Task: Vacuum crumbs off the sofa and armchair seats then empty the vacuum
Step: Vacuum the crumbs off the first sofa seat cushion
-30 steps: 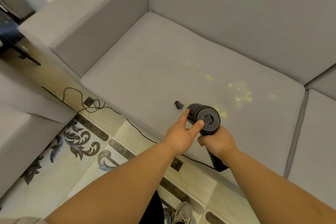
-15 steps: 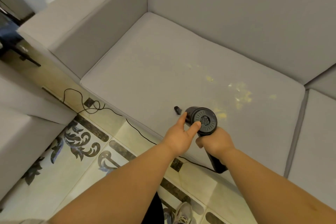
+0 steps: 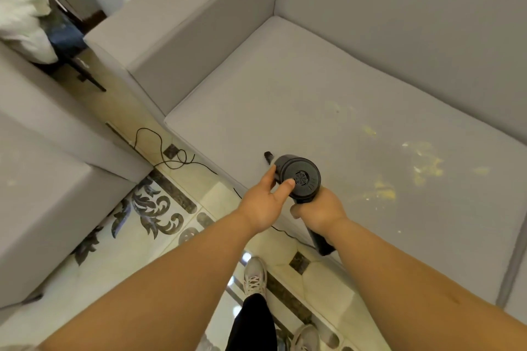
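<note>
I have the vacuum (image 3: 299, 178) gripped by its handle in my right hand (image 3: 319, 212), held over the front edge of the sofa seat (image 3: 285, 111). My left hand (image 3: 263, 202) steadies the round body, thumb on the rear cap and fingers along its side. The barrel's long axis runs away from me and leftward, nozzle (image 3: 268, 156) pointing that way. The crumbs (image 3: 422, 164) lie to the right, on my right hand's side, so I judge the nozzle must swing right.
</note>
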